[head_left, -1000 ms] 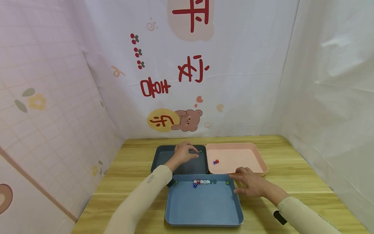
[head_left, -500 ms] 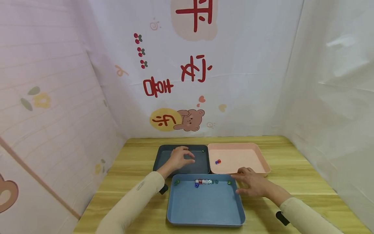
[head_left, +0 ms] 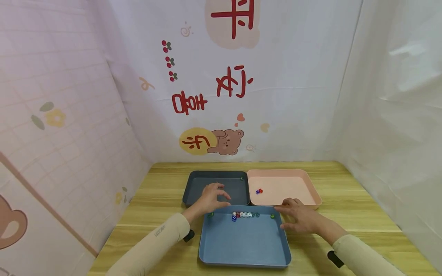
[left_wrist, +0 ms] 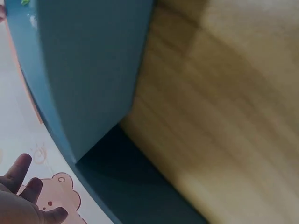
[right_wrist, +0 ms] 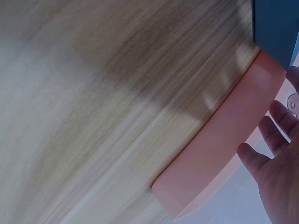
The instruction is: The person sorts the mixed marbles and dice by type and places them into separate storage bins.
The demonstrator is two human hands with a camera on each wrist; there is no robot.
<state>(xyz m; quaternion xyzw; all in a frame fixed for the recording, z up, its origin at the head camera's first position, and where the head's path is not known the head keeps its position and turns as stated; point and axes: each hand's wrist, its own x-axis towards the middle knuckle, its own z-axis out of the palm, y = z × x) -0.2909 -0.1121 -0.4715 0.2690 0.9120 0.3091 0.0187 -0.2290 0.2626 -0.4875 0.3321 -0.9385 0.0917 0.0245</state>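
Observation:
In the head view my left hand (head_left: 210, 199), thumb and fingers spread, hovers over the near edge of the dark tray (head_left: 197, 188) and the far left of the blue tray (head_left: 245, 249); nothing is in it. One green marble (head_left: 242, 178) lies in the dark tray's far right corner. A row of white and red dice (head_left: 242, 215), with a blue die (head_left: 234, 218) before it, lines the blue tray's far side. Green marbles (head_left: 272, 216) lie there too. My right hand (head_left: 299, 217) is at that tray's far right corner, fingers extended, holding nothing.
A pink tray (head_left: 283, 188) at the back right holds a red die (head_left: 260, 191) and a blue die (head_left: 257, 192). All three trays stand close together on the wooden table (head_left: 362, 226). White cloth (head_left: 293, 96) hangs behind and at both sides.
My left hand has drawn back from beside the marble in the dark tray, toward the blue tray's far left corner. The right hand stays in place; the head view shifts slightly.

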